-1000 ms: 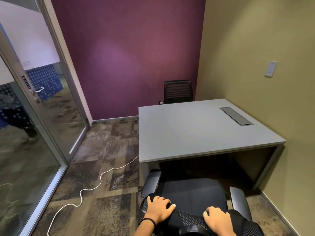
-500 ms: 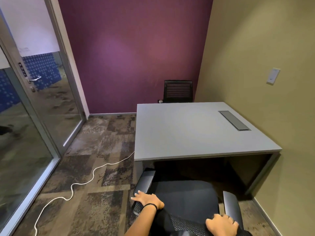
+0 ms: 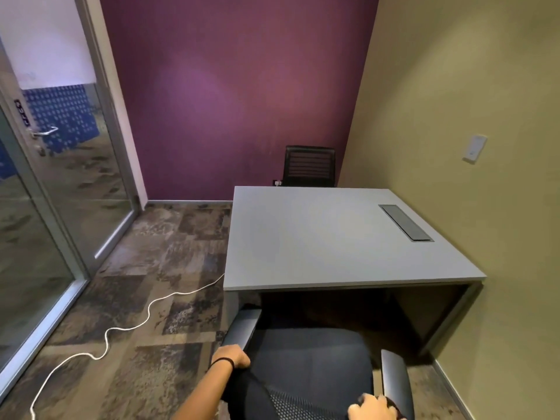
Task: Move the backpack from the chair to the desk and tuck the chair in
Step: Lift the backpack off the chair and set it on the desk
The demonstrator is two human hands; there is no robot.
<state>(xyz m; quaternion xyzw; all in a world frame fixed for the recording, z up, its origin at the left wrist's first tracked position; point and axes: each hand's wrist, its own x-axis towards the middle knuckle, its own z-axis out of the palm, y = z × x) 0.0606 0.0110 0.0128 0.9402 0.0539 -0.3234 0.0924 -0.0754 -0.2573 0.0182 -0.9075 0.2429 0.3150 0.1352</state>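
A black office chair with grey armrests stands in front of the grey desk, its seat just short of the desk's front edge. My left hand is closed on the rear end of the chair's left armrest. My right hand grips the top of the mesh backrest near the right armrest. No backpack is in view; the chair seat and the desk top hold nothing.
A second black chair stands behind the desk against the purple wall. A white cable snakes across the carpet at the left. A glass door lines the left side. The olive wall borders the desk's right.
My left hand slid from the backrest top out to the left armrest. The view shifted left and the chair sits a little nearer the desk.
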